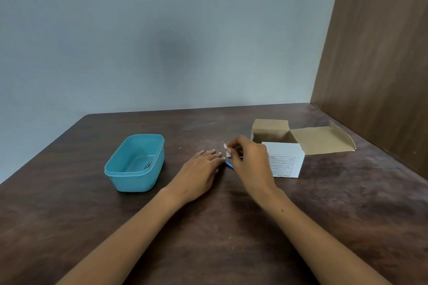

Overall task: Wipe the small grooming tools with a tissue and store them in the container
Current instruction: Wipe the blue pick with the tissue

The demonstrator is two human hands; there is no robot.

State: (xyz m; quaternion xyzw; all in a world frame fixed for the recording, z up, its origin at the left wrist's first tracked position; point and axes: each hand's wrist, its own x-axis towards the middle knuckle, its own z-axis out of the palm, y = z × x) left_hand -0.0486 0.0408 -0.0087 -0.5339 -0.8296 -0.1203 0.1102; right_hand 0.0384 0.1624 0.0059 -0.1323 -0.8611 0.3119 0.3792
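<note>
A teal plastic container (135, 164) stands open on the dark wooden table (208, 227), left of centre; a small metal tool (148, 164) lies inside it. My left hand (199, 171) rests flat on the table, fingers stretched toward a small blue-handled tool (229, 165) that lies between my two hands, mostly hidden. My right hand (250, 159) is raised just above the table and pinches a small white piece of tissue (227, 150) between thumb and fingertips.
A white cardboard box (287, 159) with its brown flaps open sits right of my right hand. A brown wooden panel (375, 76) borders the table on the right, and a grey-blue wall stands behind.
</note>
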